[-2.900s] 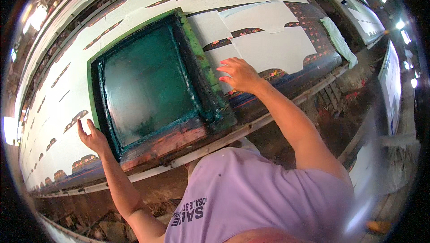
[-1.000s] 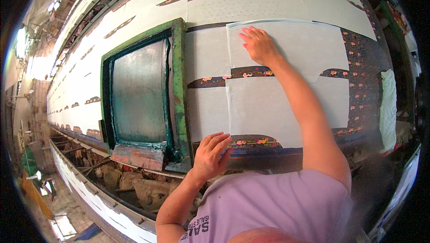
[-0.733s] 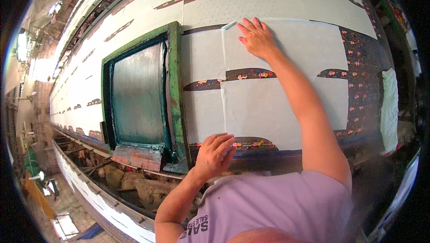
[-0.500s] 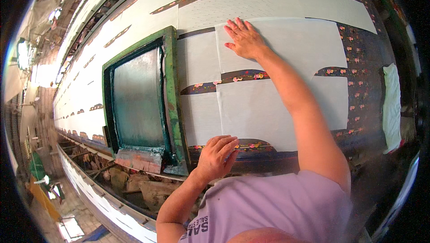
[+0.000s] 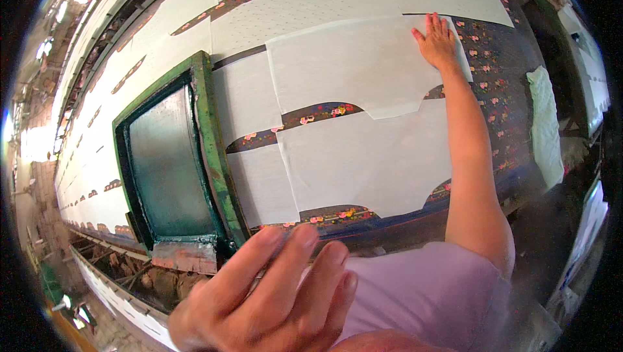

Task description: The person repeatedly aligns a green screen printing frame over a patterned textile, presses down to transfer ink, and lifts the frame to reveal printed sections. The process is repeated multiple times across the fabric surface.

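Note:
My right hand [image 5: 439, 43] lies flat, fingers spread, on the upper right corner of a white cut panel [image 5: 350, 63], thin like fabric. Beneath that one, a second white panel [image 5: 370, 160] reaches toward my side of the long table. Dark floral-printed strips [image 5: 324, 113] of the table's cover show in the gaps between panels. My left hand [image 5: 272, 293] is raised close to the camera, with loosely bent fingers somewhat apart and its back showing. I see nothing in it, though its palm and thumb are hidden.
A green-edged printing screen [image 5: 217, 150] rests on the table to the left, over other white panels. At the right end lies a crumpled pale cloth [image 5: 545, 128]. Another long table [image 5: 123, 297] with white panels runs at the lower left, across a gap.
My right hand has slid right across the upper panel to its right corner. My left hand has come up from the table's near edge toward the camera. The view has shifted.

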Demonstrator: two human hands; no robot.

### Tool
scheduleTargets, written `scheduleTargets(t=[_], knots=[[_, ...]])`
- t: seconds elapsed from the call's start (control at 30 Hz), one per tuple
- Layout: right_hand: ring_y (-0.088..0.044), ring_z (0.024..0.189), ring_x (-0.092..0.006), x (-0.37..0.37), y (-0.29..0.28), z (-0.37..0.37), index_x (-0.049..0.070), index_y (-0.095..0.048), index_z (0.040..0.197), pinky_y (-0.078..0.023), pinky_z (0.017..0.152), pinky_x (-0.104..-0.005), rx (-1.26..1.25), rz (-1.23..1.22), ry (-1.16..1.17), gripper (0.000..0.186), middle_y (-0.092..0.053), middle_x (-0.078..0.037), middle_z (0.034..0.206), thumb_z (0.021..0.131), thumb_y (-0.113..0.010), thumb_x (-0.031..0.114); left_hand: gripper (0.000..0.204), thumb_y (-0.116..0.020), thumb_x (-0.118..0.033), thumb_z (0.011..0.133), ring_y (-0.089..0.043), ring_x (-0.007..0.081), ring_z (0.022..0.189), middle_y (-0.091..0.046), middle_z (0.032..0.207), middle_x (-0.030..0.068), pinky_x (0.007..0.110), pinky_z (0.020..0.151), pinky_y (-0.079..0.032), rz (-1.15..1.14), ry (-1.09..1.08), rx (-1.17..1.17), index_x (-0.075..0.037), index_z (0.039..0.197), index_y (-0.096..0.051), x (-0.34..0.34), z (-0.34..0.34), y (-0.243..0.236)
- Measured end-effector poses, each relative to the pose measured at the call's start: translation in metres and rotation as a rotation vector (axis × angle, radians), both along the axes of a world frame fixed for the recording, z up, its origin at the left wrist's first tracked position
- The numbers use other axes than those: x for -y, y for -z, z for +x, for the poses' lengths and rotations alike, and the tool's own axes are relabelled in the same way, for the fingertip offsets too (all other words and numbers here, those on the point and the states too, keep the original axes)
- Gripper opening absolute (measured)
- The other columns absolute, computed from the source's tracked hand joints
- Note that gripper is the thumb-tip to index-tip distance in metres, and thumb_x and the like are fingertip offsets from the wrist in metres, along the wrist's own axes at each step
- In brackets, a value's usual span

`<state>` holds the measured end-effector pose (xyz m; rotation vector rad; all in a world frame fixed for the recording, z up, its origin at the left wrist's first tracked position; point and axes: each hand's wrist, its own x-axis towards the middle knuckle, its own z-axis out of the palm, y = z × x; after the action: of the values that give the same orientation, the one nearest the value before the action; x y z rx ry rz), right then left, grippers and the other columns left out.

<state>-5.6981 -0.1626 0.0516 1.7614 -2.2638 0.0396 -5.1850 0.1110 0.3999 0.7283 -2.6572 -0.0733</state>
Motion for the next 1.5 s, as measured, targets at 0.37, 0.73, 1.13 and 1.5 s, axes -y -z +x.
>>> scheduleTargets(t=[0.37, 0.73, 1.13, 1.5], knots=[[-0.033, 0.165, -0.0453, -0.085, 0.016, 0.106, 0.005, -0.036, 0.173, -0.026, 0.133, -0.0609, -0.028, -0.112, -0.431, 0.093, -0.036, -0.021, 0.179, 0.110, -0.043, 0.073, 0.008, -0.078, -0.005, 0.100, -0.077, 0.0197, 0.087, -0.071, 0.096, -0.0011, 0.042, 0.091, -0.060, -0.462, -0.301, 0.049, -0.012, 0.103, -0.078, -0.067, 0.058, -0.029], [-0.029, 0.167, -0.0418, -0.120, 0.006, 0.195, 0.012, -0.039, 0.172, -0.024, 0.134, -0.0595, 0.104, -0.059, -0.642, 0.084, -0.034, -0.016, 0.180, 0.108, -0.061, 0.061, 0.048, -0.090, -0.007, 0.081, -0.075, 0.0225, 0.076, -0.078, 0.098, 0.0078, 0.041, 0.071, -0.059, -0.108, -0.410, -0.112, -0.006, 0.126, -0.073, -0.118, 0.144, 0.024], [-0.031, 0.165, -0.0448, -0.130, -0.004, 0.245, 0.018, -0.054, 0.165, -0.026, 0.133, -0.0594, 0.235, 0.098, -0.461, 0.069, -0.040, -0.017, 0.178, 0.105, -0.071, 0.048, 0.028, -0.091, -0.016, 0.089, -0.061, 0.0257, 0.061, -0.061, 0.074, 0.0044, 0.038, 0.059, -0.050, -0.121, -0.770, -0.073, -0.007, 0.112, -0.077, -0.207, 0.321, 0.071], [-0.059, 0.138, -0.0391, -0.264, -0.030, 0.429, 0.006, -0.071, 0.141, -0.045, 0.122, -0.0489, 0.514, -0.022, -0.655, 0.051, -0.067, -0.016, 0.148, 0.092, -0.084, 0.014, 0.032, -0.083, -0.022, 0.096, -0.070, 0.0381, 0.105, -0.071, 0.112, 0.0148, 0.048, 0.093, -0.056, -0.081, -0.998, -0.166, -0.002, 0.120, -0.075, -0.123, 0.535, 0.197]])
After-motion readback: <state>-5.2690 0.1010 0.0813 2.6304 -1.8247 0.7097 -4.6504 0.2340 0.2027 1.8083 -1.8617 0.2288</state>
